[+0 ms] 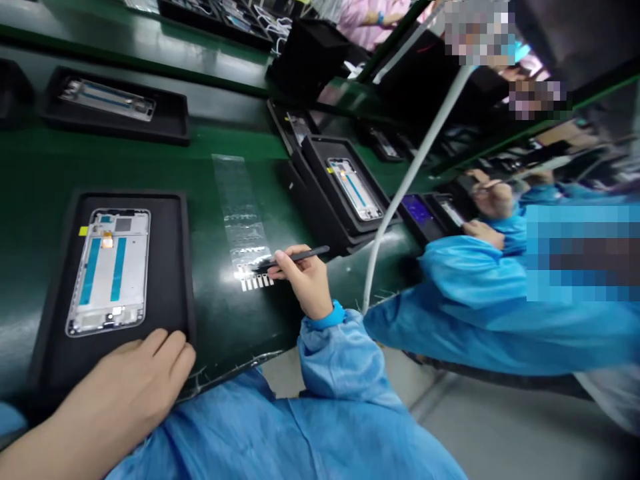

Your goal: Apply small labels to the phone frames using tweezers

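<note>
My right hand (305,280) pinches a pair of black tweezers (310,253); their tips reach toward a clear plastic strip (243,213) lying on the green table. Along the strip's near end is a row of small white tabs (257,283), right by my fingers. My left hand (145,367) is closed over the near right corner of a black tray (173,267), its thumb hidden. In this tray lies a silver phone frame (133,267) with two blue strips, a copper-coloured patch and a yellow tab at its left edge.
Stacked black trays (320,193) with another phone frame (356,190) stand right of the strip. Behind sits one more tray (180,127). A white pole (410,173) slants up at the right. A co-worker's blue sleeve (460,267) and hands are close on that side.
</note>
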`<state>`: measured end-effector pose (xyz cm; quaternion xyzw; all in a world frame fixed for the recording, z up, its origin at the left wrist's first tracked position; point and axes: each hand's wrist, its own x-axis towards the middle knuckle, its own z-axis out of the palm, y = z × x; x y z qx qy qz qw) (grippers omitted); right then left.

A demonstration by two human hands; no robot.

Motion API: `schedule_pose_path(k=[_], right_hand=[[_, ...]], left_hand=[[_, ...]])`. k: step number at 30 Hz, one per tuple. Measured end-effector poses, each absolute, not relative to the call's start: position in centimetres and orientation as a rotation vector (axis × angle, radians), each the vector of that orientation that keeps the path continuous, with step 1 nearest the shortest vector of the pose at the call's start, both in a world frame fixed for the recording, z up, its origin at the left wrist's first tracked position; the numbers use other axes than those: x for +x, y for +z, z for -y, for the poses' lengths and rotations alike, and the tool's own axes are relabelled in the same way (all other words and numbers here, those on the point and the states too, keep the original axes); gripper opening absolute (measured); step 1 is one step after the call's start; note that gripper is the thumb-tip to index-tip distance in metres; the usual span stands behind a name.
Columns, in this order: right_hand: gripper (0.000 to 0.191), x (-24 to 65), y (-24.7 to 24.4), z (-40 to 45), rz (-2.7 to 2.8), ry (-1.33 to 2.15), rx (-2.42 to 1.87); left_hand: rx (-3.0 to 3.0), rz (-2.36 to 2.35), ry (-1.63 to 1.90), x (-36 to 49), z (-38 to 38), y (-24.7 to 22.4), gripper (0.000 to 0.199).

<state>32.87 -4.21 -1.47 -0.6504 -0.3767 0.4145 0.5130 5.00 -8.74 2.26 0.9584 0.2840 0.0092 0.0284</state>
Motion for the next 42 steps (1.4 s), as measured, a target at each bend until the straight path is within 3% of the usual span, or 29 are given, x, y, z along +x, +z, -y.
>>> schedule_pose_path(k=[4,10,27,35,42], right_hand=[[0.036,33.0,-2.5,4.8,0.968,0.991,-1.588],[0.027,32.3,-2.8,4.6,1.124,0.941,-1.568],[0.027,32.2,-2.8,4.0,1.022,1.040,-1.559],[0.027,32.2,-2.6,4.0,1.024,1.087,-1.539],[0.028,32.3,-1.7,4.6,0.820,1.081,-1.403]], left_hand=[[3.097,-0.734,0.155,9.9,8.5,1.7,0.023],[3.120,-0.636,0.250,12.2,3.7,0.6,0.053],[2.960,-0.655,0.228,12.1,1.6,-0.4,0.047],[2.831,-0.976,0.239,14.7,0.0,0.1,0.048],[2.719,-0.996,0.265,15.4,0.1,-0.4,0.017]])
